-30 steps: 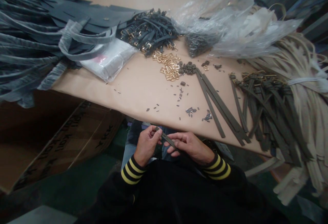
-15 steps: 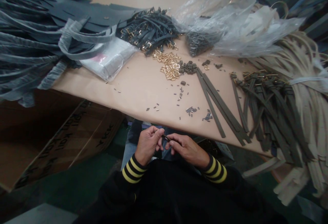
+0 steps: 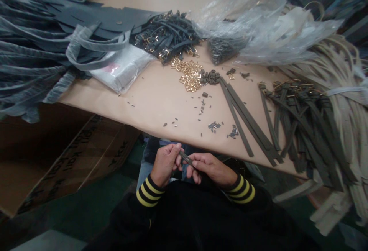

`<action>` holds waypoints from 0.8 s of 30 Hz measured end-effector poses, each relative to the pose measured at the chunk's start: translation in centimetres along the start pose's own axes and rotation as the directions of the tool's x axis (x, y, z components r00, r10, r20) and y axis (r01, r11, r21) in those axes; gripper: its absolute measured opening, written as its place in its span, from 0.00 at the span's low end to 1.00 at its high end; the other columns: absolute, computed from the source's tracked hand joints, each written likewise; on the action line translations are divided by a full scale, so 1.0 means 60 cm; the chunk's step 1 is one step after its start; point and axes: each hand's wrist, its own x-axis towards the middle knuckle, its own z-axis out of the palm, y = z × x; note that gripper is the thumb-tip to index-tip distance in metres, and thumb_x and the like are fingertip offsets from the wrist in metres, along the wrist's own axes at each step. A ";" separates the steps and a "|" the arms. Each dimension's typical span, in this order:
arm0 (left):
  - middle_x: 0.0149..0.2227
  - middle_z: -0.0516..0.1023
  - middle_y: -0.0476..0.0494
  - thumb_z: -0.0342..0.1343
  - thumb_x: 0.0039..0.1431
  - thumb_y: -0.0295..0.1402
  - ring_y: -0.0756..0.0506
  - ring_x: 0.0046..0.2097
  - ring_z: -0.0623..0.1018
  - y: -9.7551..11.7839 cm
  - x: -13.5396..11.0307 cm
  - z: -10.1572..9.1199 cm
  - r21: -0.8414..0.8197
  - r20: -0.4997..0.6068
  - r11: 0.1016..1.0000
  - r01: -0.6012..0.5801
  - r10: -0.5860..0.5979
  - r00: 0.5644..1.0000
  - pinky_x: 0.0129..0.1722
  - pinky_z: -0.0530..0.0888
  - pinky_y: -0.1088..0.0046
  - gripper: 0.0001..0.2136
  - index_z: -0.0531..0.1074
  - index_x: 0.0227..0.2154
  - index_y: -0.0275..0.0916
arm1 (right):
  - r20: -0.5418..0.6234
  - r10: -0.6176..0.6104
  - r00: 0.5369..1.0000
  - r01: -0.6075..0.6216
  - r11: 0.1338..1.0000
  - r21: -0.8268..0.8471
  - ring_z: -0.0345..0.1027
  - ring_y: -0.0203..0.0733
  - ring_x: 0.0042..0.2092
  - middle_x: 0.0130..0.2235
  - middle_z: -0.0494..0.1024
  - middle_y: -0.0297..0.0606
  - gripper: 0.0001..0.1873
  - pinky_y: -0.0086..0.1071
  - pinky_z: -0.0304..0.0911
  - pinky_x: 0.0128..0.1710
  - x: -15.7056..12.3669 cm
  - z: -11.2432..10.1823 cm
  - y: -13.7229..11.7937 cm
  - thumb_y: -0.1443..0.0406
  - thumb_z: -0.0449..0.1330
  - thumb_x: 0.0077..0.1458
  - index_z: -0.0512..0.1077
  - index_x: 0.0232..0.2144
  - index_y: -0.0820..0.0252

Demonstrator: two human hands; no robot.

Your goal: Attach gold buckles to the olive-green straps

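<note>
There were two hands (image 3: 164, 164), one held strip (image 3: 186, 158) and one cardboard box (image 3: 110, 157). One bench (image 3: 149, 101) carried one wrapped white packet (image 3: 123, 71), one heap of gold rings (image 3: 189, 75) too dense to count, two clusters of metal bits (image 3: 214, 126), four stray bits (image 3: 176, 125) to their left and at least three loose strips (image 3: 250, 122).

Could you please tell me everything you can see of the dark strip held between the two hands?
The strip is narrow, flat and dark olive-grey, perhaps leather or fabric. It slants from the fingertips of the left hand to the right hand, whose thumb presses on it. A small pale mark shows midway, too blurred to identify. It is held off the table, near its front edge; its lower end is hidden.
</note>
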 end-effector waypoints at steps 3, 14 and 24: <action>0.08 0.59 0.59 0.51 0.48 0.41 0.58 0.11 0.57 0.004 0.003 0.002 0.020 -0.012 1.000 -0.014 0.014 1.000 0.12 0.54 0.83 0.13 0.65 0.21 0.34 | 0.012 -0.018 1.000 0.018 0.999 0.044 0.62 0.27 0.20 0.26 0.71 0.36 0.21 0.22 0.58 0.20 0.002 -0.004 -0.002 0.53 0.55 0.47 0.65 0.33 0.67; 0.12 0.61 0.56 0.50 0.49 0.36 0.56 0.15 0.60 0.011 0.020 0.006 0.427 -0.043 0.891 -0.156 0.192 0.981 0.14 0.56 0.83 0.10 0.65 0.20 0.35 | 0.054 0.070 0.996 -0.084 0.931 0.354 0.68 0.32 0.29 0.31 0.73 0.40 0.21 0.27 0.62 0.31 0.009 -0.016 0.014 0.58 0.62 0.42 0.66 0.36 0.67; 0.13 0.63 0.56 0.48 0.51 0.36 0.55 0.16 0.61 0.009 0.027 0.008 0.498 -0.023 0.855 -0.142 0.176 0.984 0.15 0.57 0.82 0.09 0.64 0.21 0.36 | 0.032 0.109 0.994 -0.113 0.920 0.374 0.68 0.31 0.29 0.31 0.73 0.39 0.23 0.26 0.63 0.31 0.011 -0.015 0.016 0.58 0.64 0.38 0.66 0.36 0.67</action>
